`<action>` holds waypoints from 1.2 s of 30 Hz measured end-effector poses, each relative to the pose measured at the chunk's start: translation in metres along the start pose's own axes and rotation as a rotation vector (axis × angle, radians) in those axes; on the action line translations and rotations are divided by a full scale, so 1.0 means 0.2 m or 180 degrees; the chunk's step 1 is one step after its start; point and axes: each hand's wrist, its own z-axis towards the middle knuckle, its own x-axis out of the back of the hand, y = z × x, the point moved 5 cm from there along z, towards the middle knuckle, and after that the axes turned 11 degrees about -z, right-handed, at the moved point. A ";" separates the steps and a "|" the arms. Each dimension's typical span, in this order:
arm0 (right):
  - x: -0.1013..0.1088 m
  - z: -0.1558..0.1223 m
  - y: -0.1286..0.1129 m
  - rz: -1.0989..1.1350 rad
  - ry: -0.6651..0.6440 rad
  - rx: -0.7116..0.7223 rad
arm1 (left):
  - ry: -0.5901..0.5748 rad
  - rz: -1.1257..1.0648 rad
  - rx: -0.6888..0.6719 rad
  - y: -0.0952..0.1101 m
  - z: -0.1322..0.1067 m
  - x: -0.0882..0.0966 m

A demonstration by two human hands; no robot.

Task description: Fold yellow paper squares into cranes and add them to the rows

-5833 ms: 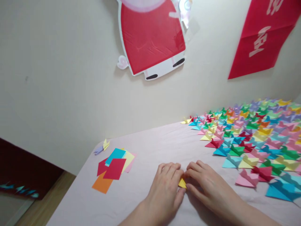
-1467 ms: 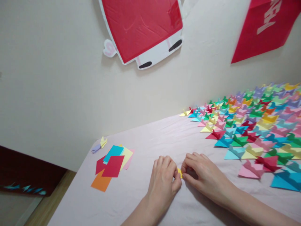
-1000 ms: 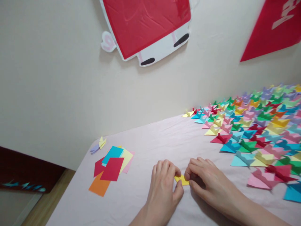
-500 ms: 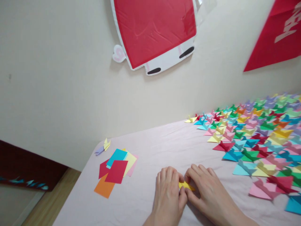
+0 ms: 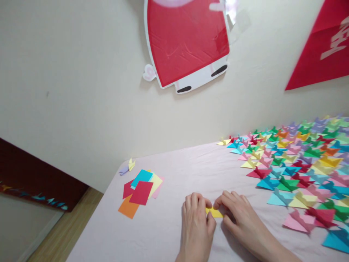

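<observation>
A small folded yellow paper (image 5: 214,212) lies on the pale pink cloth (image 5: 174,233) between my two hands. My left hand (image 5: 196,222) pinches its left end with curled fingers. My right hand (image 5: 236,214) presses and grips its right end, fingers bent. Most of the paper is hidden under my fingers.
A loose stack of coloured paper squares (image 5: 141,190) lies to the left. Two small folded pieces (image 5: 128,167) sit near the far left corner. Several rows of coloured origami cranes (image 5: 294,167) cover the right side. The cloth's left edge drops to a wooden floor (image 5: 62,236).
My hands stay pinched on the yellow paper and have shifted it slightly between the fingers. The camera has tilted, so the scene slides a little right and down.
</observation>
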 end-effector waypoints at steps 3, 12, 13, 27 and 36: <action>0.00 0.00 0.00 -0.0036 -0.0021 0.0008 | 0.0077 -0.0006 0.0049 0.02 0.00 0.01; 0.00 -0.01 0.00 -0.0015 -0.0023 -0.0028 | 0.0165 -0.0173 0.0193 0.02 -0.01 -0.01; 0.01 0.00 0.00 -0.0014 -0.0009 -0.0031 | 0.0164 -0.0196 0.0177 0.02 -0.01 0.00; -0.03 -0.01 0.03 -0.0110 0.0230 0.0062 | -0.0073 -0.0331 0.0271 -0.01 0.01 0.01; -0.02 0.01 -0.02 -0.0209 0.0334 -0.0046 | -0.0027 -0.0487 0.0154 -0.02 0.01 0.01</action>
